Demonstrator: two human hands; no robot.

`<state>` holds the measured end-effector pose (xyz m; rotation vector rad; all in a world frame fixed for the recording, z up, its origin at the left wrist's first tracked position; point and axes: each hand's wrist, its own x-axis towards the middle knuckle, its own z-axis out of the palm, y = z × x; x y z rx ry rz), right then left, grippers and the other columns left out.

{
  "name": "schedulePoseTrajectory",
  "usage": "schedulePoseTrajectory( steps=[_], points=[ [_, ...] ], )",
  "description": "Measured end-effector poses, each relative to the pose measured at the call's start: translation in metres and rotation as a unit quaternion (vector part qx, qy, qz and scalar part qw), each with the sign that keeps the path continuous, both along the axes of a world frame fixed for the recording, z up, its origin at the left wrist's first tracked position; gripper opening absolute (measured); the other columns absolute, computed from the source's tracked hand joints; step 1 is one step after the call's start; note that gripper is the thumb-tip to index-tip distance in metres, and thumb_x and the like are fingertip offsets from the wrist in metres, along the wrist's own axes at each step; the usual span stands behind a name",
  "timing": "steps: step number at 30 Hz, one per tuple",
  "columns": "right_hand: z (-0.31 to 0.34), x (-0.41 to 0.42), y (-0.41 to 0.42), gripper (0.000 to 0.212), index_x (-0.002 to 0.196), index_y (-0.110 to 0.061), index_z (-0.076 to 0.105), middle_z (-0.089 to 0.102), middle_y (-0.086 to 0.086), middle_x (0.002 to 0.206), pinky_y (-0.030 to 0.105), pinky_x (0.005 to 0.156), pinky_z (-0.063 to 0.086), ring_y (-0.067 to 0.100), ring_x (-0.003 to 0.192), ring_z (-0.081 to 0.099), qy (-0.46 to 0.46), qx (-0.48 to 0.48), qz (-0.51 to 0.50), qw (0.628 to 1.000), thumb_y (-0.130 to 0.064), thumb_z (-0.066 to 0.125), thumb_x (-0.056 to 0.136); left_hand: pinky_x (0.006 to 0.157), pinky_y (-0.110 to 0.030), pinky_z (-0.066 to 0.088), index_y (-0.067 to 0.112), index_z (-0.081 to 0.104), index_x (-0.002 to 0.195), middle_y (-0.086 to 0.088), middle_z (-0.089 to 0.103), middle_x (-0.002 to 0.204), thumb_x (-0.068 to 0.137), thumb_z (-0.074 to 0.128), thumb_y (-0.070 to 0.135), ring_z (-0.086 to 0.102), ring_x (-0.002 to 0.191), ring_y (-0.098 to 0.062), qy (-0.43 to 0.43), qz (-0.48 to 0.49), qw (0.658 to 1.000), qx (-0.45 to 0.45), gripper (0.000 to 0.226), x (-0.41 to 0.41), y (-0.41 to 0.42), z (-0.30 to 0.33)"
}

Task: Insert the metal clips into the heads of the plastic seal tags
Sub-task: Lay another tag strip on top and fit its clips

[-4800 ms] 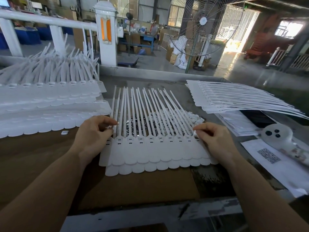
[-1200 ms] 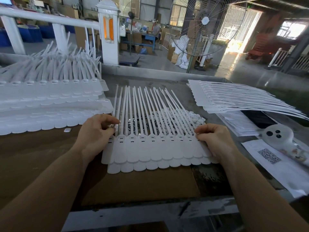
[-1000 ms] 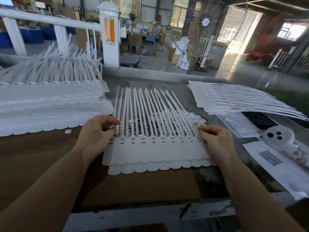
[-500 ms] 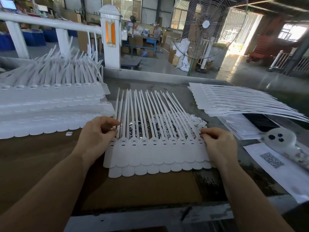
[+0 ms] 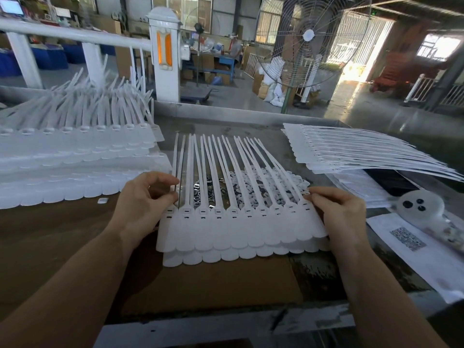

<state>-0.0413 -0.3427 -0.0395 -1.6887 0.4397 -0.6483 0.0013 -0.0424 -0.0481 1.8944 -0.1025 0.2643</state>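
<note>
A joined sheet of white plastic seal tags (image 5: 241,227) lies before me on brown cardboard (image 5: 221,280), on top of a second sheet whose rounded ends show below it. Their thin tails fan away from me. Under the tails lies a heap of small metal clips (image 5: 203,189) and white plastic pieces (image 5: 276,179). My left hand (image 5: 143,204) grips the sheet's left edge at the tag heads, fingers curled. My right hand (image 5: 341,212) pinches the right edge by the last head. Whether either hand holds a clip is hidden.
A tall stack of tag sheets (image 5: 75,156) fills the left of the bench. Another fanned stack (image 5: 364,154) lies at the right over papers. A white round device (image 5: 416,207) and a QR-code sheet (image 5: 406,239) sit far right. A large fan (image 5: 308,41) stands beyond.
Both hands have stayed at the sheet's two edges. The right hand slid slightly along the right edge, and the top sheet has shifted up off the lower one.
</note>
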Motion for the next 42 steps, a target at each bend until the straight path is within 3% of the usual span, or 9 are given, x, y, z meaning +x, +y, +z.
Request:
schedulePoseTrajectory(
  steps=[4, 10, 17, 20, 23, 28, 34, 40, 42],
  points=[
    [-0.002, 0.001, -0.004, 0.016, 0.084, -0.014, 0.074, 0.073, -0.001, 0.077, 0.024, 0.073, 0.052, 0.003, 0.073, 0.066, 0.010, 0.004, -0.026, 1.000, -0.002, 0.064, 0.080, 0.082, -0.032, 0.050, 0.025, 0.067, 0.089, -0.002, 0.065, 0.091, 0.080, 0.070, 0.004, 0.064, 0.089, -0.021, 0.010, -0.026, 1.000, -0.009, 0.023, -0.001, -0.001, 0.002],
    [-0.009, 0.004, -0.003, 0.016, 0.088, -0.017, 0.073, 0.070, -0.006, 0.078, 0.021, 0.069, 0.046, 0.008, 0.075, 0.063, 0.072, -0.149, -0.046, 0.985, -0.006, 0.061, 0.082, 0.074, -0.021, 0.047, 0.030, 0.064, 0.084, -0.002, 0.065, 0.091, 0.083, 0.067, 0.005, 0.061, 0.086, -0.018, -0.007, -0.040, 0.997, 0.062, 0.025, -0.003, -0.004, 0.002],
    [-0.005, 0.000, 0.014, 0.020, 0.098, -0.015, 0.071, 0.071, 0.003, 0.096, 0.042, 0.093, 0.042, 0.026, 0.093, 0.060, 0.067, -0.361, -0.068, 0.928, -0.007, 0.056, 0.087, 0.070, -0.011, 0.039, 0.026, 0.065, 0.085, 0.000, 0.061, 0.094, 0.083, 0.067, 0.010, 0.056, 0.085, -0.007, -0.021, -0.027, 0.997, 0.076, 0.017, -0.003, -0.005, 0.003],
    [0.001, 0.001, 0.026, 0.019, 0.098, -0.015, 0.071, 0.069, 0.002, 0.101, 0.032, 0.090, 0.027, 0.025, 0.100, 0.057, 0.048, -0.442, -0.047, 0.894, -0.006, 0.058, 0.086, 0.070, -0.011, 0.039, 0.028, 0.064, 0.084, 0.003, 0.060, 0.095, 0.083, 0.067, 0.012, 0.056, 0.085, -0.006, -0.023, -0.019, 0.997, 0.071, 0.017, -0.002, -0.004, 0.001],
    [0.007, 0.009, 0.040, 0.021, 0.103, -0.017, 0.069, 0.066, -0.001, 0.111, 0.030, 0.091, 0.029, 0.020, 0.107, 0.054, 0.064, -0.493, 0.024, 0.867, -0.010, 0.057, 0.088, 0.068, -0.011, 0.038, 0.032, 0.063, 0.082, 0.005, 0.060, 0.095, 0.084, 0.067, 0.013, 0.056, 0.085, -0.005, -0.022, -0.010, 0.997, 0.072, 0.019, -0.001, -0.004, 0.001],
    [0.007, 0.031, 0.067, 0.033, 0.126, -0.022, 0.058, 0.056, -0.003, 0.131, 0.031, 0.104, 0.031, 0.015, 0.122, 0.046, 0.096, -0.512, 0.142, 0.841, -0.023, 0.050, 0.094, 0.068, -0.011, 0.038, 0.033, 0.061, 0.084, 0.006, 0.060, 0.096, 0.085, 0.066, 0.014, 0.055, 0.086, -0.004, -0.013, 0.002, 0.996, 0.084, 0.020, 0.003, -0.003, -0.002],
    [-0.009, 0.042, 0.082, 0.032, 0.127, -0.028, 0.056, 0.056, -0.008, 0.130, 0.031, 0.102, 0.029, 0.014, 0.121, 0.046, 0.102, -0.497, 0.159, 0.847, -0.033, 0.041, 0.099, 0.067, -0.012, 0.040, 0.027, 0.064, 0.094, 0.006, 0.062, 0.096, 0.086, 0.065, 0.014, 0.057, 0.087, -0.004, 0.011, 0.027, 0.998, 0.055, 0.015, 0.009, -0.001, -0.005],
    [-0.018, 0.044, 0.080, 0.037, 0.131, -0.032, 0.052, 0.050, -0.010, 0.138, 0.031, 0.108, 0.026, 0.011, 0.129, 0.040, 0.100, -0.500, 0.147, 0.848, -0.041, 0.037, 0.098, 0.085, -0.036, 0.053, 0.021, 0.068, 0.097, -0.005, 0.069, 0.095, 0.086, 0.065, 0.009, 0.065, 0.092, -0.021, 0.076, 0.022, 0.994, -0.081, 0.017, 0.012, 0.002, 0.001],
    [-0.020, 0.044, 0.079, 0.038, 0.132, -0.033, 0.051, 0.050, -0.010, 0.138, 0.031, 0.109, 0.026, 0.011, 0.129, 0.040, 0.102, -0.509, 0.146, 0.842, -0.042, 0.036, 0.098, 0.077, -0.036, 0.055, 0.023, 0.067, 0.095, -0.007, 0.069, 0.097, 0.085, 0.065, 0.009, 0.067, 0.088, -0.024, 0.096, 0.024, 0.986, -0.134, 0.017, 0.015, 0.002, 0.006]
  ],
)
